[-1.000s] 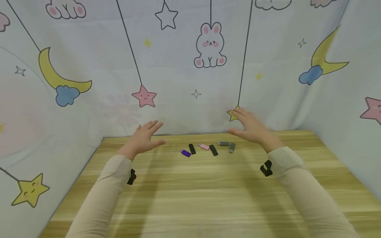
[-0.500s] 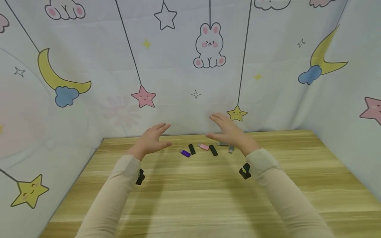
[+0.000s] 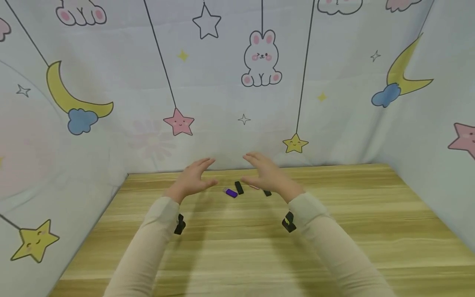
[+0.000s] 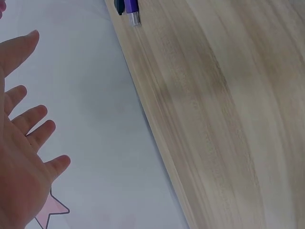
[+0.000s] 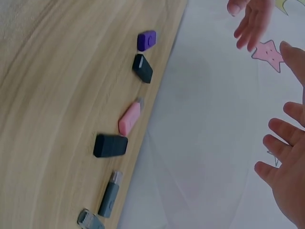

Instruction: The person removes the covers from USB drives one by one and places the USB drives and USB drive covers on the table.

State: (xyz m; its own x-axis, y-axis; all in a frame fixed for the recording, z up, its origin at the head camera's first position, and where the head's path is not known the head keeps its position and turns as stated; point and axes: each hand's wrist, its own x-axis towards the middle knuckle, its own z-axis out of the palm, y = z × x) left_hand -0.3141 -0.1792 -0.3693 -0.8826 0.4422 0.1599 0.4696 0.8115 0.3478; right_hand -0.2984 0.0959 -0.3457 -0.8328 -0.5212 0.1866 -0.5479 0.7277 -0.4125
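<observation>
Both hands hover above the back of the wooden table, holding nothing. My left hand has its fingers extended, left of a purple USB stick. My right hand, fingers likewise extended, overlaps part of the row of USB sticks in the head view. The right wrist view shows that row along the table's back edge: the purple one, a black USB stick, a pink USB stick, another black USB stick and two grey USB sticks, one with its metal plug showing.
The wood-grained table reaches back to a white curtain printed with stars, moons and a rabbit. More curtain hangs at the left and right sides. A black strap piece shows under the right wrist, another under the left.
My right hand has moved left and somewhat lower, now covering the grey sticks in the head view. My left hand has shifted slightly right. The USB sticks have stayed put.
</observation>
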